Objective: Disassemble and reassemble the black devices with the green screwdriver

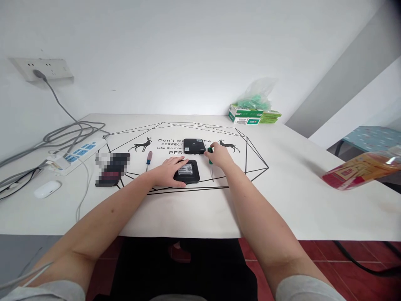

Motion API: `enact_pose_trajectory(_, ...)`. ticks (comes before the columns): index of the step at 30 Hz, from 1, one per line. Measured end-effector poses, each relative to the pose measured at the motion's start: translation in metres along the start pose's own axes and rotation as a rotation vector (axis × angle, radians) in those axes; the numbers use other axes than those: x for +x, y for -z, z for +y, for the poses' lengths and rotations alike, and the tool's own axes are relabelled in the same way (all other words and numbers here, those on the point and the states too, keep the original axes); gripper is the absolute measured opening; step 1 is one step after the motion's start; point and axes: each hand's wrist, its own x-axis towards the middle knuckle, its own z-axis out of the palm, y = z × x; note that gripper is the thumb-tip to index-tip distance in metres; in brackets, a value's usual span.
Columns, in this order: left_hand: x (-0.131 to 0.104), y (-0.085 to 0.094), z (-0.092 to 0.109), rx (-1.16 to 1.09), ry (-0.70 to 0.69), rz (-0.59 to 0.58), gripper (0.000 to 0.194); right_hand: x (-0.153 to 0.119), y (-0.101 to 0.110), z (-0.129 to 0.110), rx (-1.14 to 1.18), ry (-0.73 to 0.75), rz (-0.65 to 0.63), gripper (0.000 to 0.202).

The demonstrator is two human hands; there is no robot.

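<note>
My left hand lies flat on the table, fingers against the left side of a small black box with a white label on top. My right hand is closed around the green handle of a screwdriver, whose shaft points down toward the table to the right of that box. A second black box sits just behind, close to the fingers of my right hand. A screwdriver with a red and blue handle lies to the left of my left hand.
A blurred dark object, a white power strip with grey cables and a white mouse sit at the left. Green boxes and a bag stand at the back. A red-orange packet lies at the right.
</note>
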Motion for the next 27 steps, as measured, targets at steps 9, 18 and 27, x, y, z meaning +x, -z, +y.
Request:
enact_pose_trajectory(9, -0.005, -0.001, -0.004, 0.008, -0.001, 0.04, 0.111, -0.013, 0.001, -0.007, 0.46, 0.407, 0.462, 0.048)
enact_pose_trajectory(18, -0.004, -0.001, -0.002, 0.026, -0.057, 0.103, 0.104, -0.02, -0.013, -0.013, 0.587, 0.523, 0.529, 0.056)
enact_pose_trajectory(27, -0.004, -0.002, -0.001, 0.026, -0.069, 0.118, 0.103, -0.026, -0.013, -0.017, 0.518, 0.566, 0.517, 0.059)
